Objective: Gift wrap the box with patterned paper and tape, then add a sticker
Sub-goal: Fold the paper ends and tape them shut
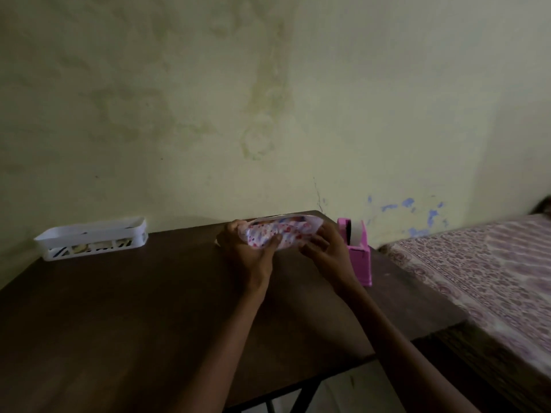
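Note:
A box wrapped in white paper with small red and blue marks [280, 232] sits at the far edge of the dark wooden table [149, 308]. My left hand [247, 248] grips its left end, thumb pressed on the near face and fingers curled over the top. My right hand [325, 244] holds the right end, fingers bent against the paper. The box under the paper is hidden. A pink tape dispenser [357, 251] with a white roll stands just right of my right hand.
A white slotted plastic tray [92, 238] with loose items stands at the back left of the table against the stained wall. A bed with a patterned cover [483, 269] lies to the right, past the table's edge.

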`<action>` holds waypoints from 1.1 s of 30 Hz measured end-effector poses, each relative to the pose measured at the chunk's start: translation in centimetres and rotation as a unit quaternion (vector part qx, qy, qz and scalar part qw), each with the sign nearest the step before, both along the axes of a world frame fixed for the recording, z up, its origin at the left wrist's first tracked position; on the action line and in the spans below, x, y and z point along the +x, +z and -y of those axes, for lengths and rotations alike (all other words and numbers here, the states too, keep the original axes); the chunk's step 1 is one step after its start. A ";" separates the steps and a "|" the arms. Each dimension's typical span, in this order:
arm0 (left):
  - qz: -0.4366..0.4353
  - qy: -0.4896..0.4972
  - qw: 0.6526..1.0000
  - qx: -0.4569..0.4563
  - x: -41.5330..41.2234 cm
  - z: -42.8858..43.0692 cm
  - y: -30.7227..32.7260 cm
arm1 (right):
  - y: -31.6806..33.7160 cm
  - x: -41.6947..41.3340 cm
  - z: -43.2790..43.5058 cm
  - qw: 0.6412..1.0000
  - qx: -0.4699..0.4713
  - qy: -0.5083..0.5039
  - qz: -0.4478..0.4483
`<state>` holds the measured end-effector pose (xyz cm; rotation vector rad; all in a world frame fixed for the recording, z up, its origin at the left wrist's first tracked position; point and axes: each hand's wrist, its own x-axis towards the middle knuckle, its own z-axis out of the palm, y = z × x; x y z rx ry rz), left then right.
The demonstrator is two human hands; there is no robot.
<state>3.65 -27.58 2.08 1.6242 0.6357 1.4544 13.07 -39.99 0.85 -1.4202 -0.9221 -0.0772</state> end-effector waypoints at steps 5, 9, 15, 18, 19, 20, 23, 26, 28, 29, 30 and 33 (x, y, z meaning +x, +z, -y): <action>-0.008 0.016 1.000 0.023 0.2 -0.3 -0.6 | -1.1 2.9 4.8 0.914 -0.096 -0.391 0.047; -0.019 0.019 0.999 0.042 0.1 -0.1 -0.6 | -0.8 5.3 7.6 0.839 -0.318 -0.436 -0.079; -0.005 0.011 0.999 0.047 0.6 0.2 -0.7 | 2.1 6.3 9.3 0.902 -0.174 -0.178 -0.352; -0.012 0.027 0.998 0.051 0.8 -0.6 -1.0 | 2.9 6.0 9.4 0.897 -0.161 -0.181 -0.371; -0.014 0.027 0.998 0.050 0.9 -0.8 -1.1 | 3.1 5.9 9.4 0.895 -0.152 -0.186 -0.375; -0.016 0.030 0.998 0.051 1.0 -1.0 -1.3 | 3.4 5.6 9.3 0.894 -0.157 -0.188 -0.374; -0.019 0.035 0.997 0.061 0.9 -1.1 -1.5 | 3.8 5.2 8.9 0.885 -0.199 -0.177 -0.383; -0.012 0.029 0.998 0.054 0.8 -0.8 -1.4 | 5.0 5.4 8.8 0.878 -0.219 -0.152 -0.397; -0.013 0.028 0.998 0.055 0.8 -0.8 -1.3 | 5.4 6.2 8.6 0.874 -0.219 -0.123 -0.415; -0.010 0.028 0.998 0.059 0.8 -0.7 -1.3 | 5.2 6.7 8.8 0.875 -0.221 -0.110 -0.416; -0.011 0.028 0.998 0.063 0.9 -0.8 -1.5 | 4.9 7.4 8.8 0.878 -0.221 -0.101 -0.412; -0.011 0.023 0.998 0.060 0.8 -0.6 -1.3 | 3.9 8.3 9.3 0.893 -0.226 -0.081 -0.380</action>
